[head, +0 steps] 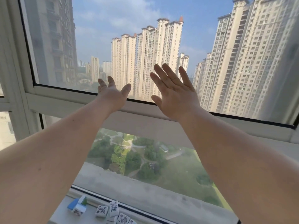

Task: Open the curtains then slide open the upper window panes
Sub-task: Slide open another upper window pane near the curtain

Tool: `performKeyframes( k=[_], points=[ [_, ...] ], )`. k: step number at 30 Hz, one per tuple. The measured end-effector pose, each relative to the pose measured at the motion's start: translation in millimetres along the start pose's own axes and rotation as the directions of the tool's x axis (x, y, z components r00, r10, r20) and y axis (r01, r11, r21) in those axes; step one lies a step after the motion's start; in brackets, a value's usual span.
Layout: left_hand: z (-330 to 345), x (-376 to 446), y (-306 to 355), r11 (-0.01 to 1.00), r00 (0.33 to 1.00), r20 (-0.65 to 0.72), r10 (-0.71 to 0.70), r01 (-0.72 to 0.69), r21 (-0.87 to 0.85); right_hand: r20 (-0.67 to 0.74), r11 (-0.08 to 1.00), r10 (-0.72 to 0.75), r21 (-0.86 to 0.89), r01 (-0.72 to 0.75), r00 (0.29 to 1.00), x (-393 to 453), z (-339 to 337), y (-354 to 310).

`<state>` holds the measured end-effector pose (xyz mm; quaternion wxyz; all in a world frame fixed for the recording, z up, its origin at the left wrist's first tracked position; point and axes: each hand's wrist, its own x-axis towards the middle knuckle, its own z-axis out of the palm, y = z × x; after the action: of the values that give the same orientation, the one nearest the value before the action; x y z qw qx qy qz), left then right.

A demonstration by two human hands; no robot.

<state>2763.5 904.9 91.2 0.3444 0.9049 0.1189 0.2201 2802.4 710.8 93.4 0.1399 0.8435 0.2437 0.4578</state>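
The upper window pane [129, 29] fills the top of the view, with a white frame and black seal along its bottom rail [64, 96]. My left hand [113, 94] is raised near the rail, fingers spread and holding nothing. My right hand [174, 92] is raised beside it, palm toward the glass and fingers apart; I cannot tell if it touches the glass. A hazier band of pane [51, 46] at the left looks like overlapped glass. No curtain is in view.
A fixed lower pane [153, 159] looks down on a park. Several mahjong tiles [100, 210] lie on the white sill [61, 212] at the bottom. A white vertical frame post [14, 78] stands at the left. Tall apartment blocks rise outside.
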Motion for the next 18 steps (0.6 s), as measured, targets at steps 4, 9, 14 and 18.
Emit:
performKeyframes(
  k=[4,9,14,18],
  points=[
    [16,-9,14,0.998,0.999,-0.034,-0.022,0.02,-0.054,-0.014,0.999,-0.036,-0.023,0.036,0.999,-12,3,16],
    [33,-15,32,0.997,0.997,-0.068,-0.033,0.029,-0.069,-0.047,0.998,-0.043,-0.038,0.042,0.998,-28,6,36],
    [60,-32,57,0.997,0.997,-0.071,0.005,-0.01,-0.073,-0.241,0.999,-0.001,0.044,0.012,0.97,-53,4,60],
    [74,-57,78,0.991,0.993,0.054,0.106,-0.1,-0.093,-0.419,0.985,0.147,0.145,-0.094,0.896,-81,3,75]
  ],
)
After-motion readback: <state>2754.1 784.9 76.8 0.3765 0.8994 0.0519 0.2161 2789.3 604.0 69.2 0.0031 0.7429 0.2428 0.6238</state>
